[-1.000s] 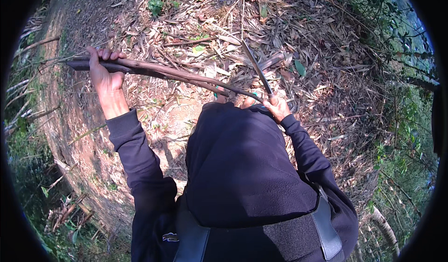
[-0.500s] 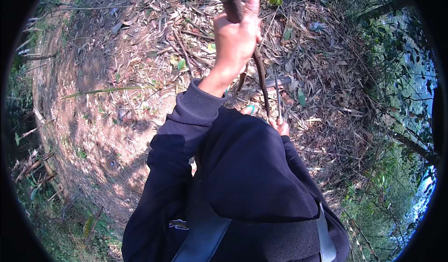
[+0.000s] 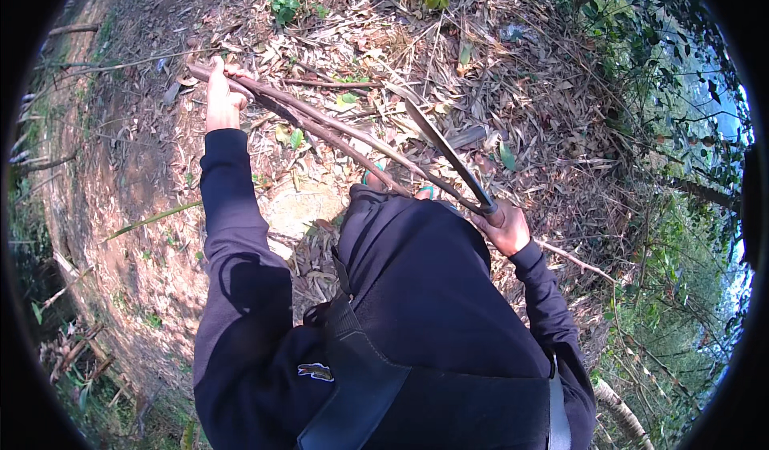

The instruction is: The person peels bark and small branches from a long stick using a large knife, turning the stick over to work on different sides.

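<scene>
My left hand (image 3: 223, 102), out at the upper left, is closed round the thick end of a forked brown branch (image 3: 332, 130). From there its two long prongs slant down to the right, past my feet. One prong ends near the front of my jacket; the other runs close to my right hand (image 3: 507, 229). That hand grips the handle of a machete (image 3: 440, 146), whose long blade points up and to the left. The blade's tip lies over the leaf litter, to the right of the branch. Whether the branch touches my right hand I cannot tell.
Dry leaves and twigs (image 3: 553, 130) cover the ground. Leafy bushes (image 3: 665, 290) and thin stems line the right side, with bright water or sky behind them. Cut sticks (image 3: 88, 354) lie at the left edge. My sandalled foot (image 3: 424, 193) shows below the branch.
My left hand has swung left and down, turning the branch from upright to a long slant. The machete has tilted to the left, and my right hand has moved slightly right and lower.
</scene>
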Demonstrator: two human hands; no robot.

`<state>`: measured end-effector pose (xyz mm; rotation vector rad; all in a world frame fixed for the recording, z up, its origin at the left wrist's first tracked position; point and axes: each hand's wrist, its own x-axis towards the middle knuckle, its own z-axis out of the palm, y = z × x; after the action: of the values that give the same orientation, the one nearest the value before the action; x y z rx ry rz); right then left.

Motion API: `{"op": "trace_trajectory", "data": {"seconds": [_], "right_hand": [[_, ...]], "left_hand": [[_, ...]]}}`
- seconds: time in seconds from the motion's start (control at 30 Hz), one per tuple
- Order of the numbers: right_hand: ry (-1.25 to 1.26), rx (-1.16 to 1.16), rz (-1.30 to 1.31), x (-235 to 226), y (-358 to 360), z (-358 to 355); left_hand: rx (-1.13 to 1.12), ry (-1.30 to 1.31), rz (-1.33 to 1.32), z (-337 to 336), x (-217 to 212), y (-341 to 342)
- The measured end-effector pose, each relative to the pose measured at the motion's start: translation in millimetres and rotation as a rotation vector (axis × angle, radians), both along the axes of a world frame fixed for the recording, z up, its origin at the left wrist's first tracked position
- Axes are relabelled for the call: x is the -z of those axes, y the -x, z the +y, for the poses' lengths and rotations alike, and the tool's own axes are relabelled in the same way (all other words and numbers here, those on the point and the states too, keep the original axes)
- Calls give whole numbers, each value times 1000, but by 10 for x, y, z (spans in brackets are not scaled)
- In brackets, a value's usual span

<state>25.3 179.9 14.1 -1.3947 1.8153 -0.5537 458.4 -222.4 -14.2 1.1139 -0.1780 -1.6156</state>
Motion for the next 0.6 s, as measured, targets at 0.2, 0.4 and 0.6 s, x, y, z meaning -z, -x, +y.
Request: {"op": "trace_trajectory", "data": {"seconds": [0.2, 0.4, 0.6], "right_hand": [[110, 694, -903, -172, -504, 192], [177, 836, -328, 91, 79, 132], [-697, 727, 395, 1434, -31, 1140]], "left_hand": [[-71, -133, -289, 718, 1142, -1310], [-545, 20, -211, 1229, 742, -1555], [35, 450, -854, 640, 267, -186]]}}
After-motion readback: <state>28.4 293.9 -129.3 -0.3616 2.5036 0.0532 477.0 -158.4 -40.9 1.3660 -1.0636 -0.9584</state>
